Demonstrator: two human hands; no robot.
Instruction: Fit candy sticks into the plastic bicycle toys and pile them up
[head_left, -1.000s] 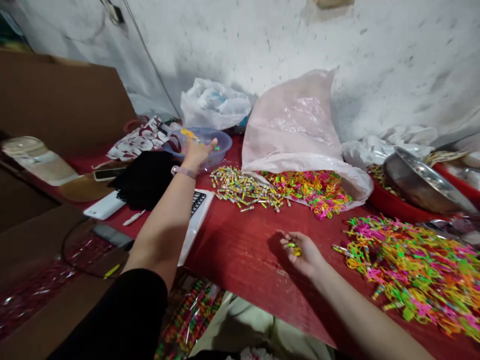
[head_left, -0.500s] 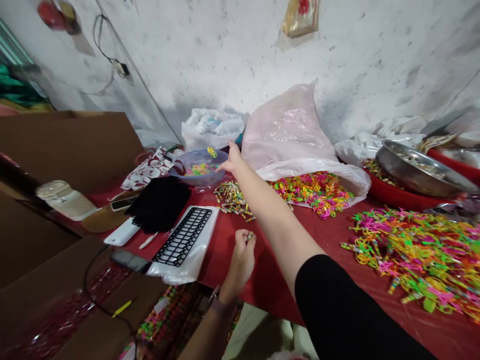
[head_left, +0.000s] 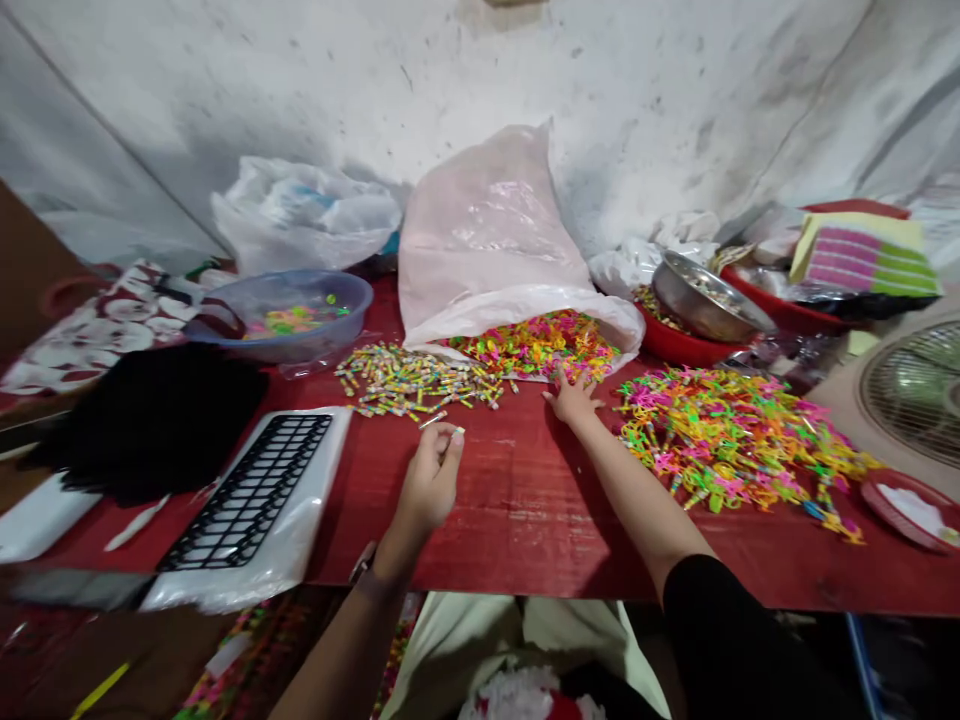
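My left hand (head_left: 430, 482) is closed in a pinch over the red table, with a small printed paper-like tube (head_left: 433, 420) showing at its fingertips. Just beyond it lies a heap of similar tubes (head_left: 409, 378). My right hand (head_left: 574, 398) has its fingers spread at the mouth of a big whitish plastic sack (head_left: 480, 240). Bright pink, yellow, green and orange plastic pieces (head_left: 544, 340) spill from that mouth, close to my right fingertips. A second pile (head_left: 720, 430), plastic pieces joined to tubes, lies to the right of my right forearm.
At the back left stands a translucent blue basin (head_left: 352, 300) holding some plastic pieces. A black rack (head_left: 251, 490) lies on clear plastic bags, beside black cloth (head_left: 150, 410). A steel bowl (head_left: 709, 300), a fan (head_left: 832, 400) and a small red basket (head_left: 892, 512) are on the right.
My right hand has left the basin, where a yellow piece was in the air beside it, and come to the sack mouth. The view has swung right. My left hand keeps its pinch.
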